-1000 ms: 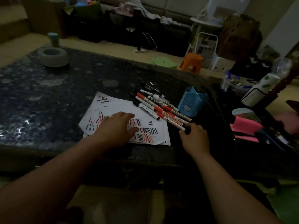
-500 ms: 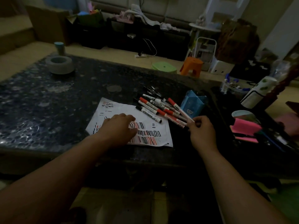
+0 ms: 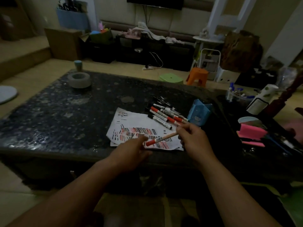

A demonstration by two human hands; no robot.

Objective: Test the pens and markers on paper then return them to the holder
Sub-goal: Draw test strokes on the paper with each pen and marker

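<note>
Red-capped marker [image 3: 161,138] sits over the paper [image 3: 131,122], barrel pinched in right hand [image 3: 193,140]. Left hand [image 3: 131,149] is at its cap, grip unclear. Other markers [image 3: 165,115] lie beside the blue holder [image 3: 199,113] on the worktop [image 3: 65,104].

One red-capped marker [image 3: 161,138] held above the surface [image 3: 49,112]. In the pile of markers [image 3: 165,113], at least three with red caps and at least four with black; exact total lost in the dim tangle. One blue holder [image 3: 199,112]. Paper [image 3: 131,118]: one sheet for certain, perhaps a second beneath. One tape roll [image 3: 79,80]. Two pink pads [image 3: 251,132]. Two stools on the floor: orange stool [image 3: 197,76], green stool [image 3: 170,78]. Two hands: left hand [image 3: 131,149], right hand [image 3: 193,140].
</note>
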